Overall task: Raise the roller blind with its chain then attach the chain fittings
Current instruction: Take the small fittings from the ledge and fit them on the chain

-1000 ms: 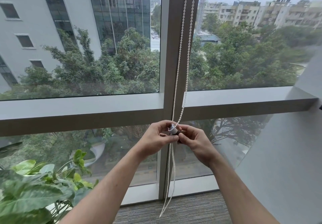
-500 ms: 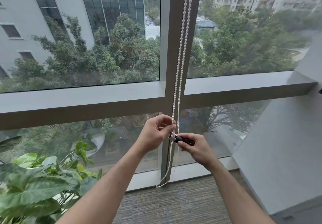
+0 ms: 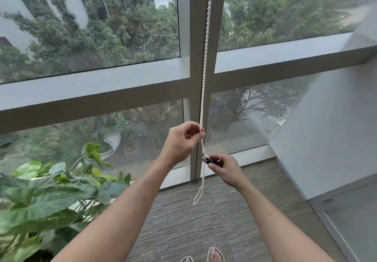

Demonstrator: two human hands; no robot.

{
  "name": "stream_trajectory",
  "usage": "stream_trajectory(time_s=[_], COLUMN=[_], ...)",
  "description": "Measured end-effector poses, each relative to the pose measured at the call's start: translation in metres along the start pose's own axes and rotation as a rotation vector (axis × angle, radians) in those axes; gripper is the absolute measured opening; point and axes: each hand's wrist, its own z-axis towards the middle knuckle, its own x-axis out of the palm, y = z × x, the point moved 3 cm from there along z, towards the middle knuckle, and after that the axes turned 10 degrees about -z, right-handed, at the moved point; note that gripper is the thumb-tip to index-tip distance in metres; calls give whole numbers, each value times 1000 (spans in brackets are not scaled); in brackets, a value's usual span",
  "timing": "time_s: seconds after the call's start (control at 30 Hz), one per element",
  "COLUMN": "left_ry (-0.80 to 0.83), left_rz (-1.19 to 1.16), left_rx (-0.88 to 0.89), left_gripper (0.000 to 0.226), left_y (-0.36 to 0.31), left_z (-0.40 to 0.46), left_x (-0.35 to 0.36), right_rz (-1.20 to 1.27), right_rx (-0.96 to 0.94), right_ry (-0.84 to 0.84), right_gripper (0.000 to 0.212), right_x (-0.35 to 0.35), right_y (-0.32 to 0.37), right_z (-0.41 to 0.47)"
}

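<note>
My hands have parted: left hand now pinches the chain by the mullion, right hand grips the dark fitting lower down, seemingly still clipped on, so attaching continues.

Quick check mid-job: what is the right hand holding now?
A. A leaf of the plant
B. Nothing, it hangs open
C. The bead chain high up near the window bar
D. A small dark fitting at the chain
D: the right hand pinches the dark fitting against the chain, below the left hand, which grips the chain.
</note>
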Motion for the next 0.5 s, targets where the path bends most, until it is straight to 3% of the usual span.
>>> stream_trajectory(time_s=[0.5], left_ry=[-8], left_rz=[38], left_rx=[-70], left_gripper=[7], left_y=[68], left_z=[-23], left_x=[36], right_rz=[-190], right_rx=[237], right_ry=[113], right_gripper=[25], right_x=[60], right_y=[-118], right_z=[-4])
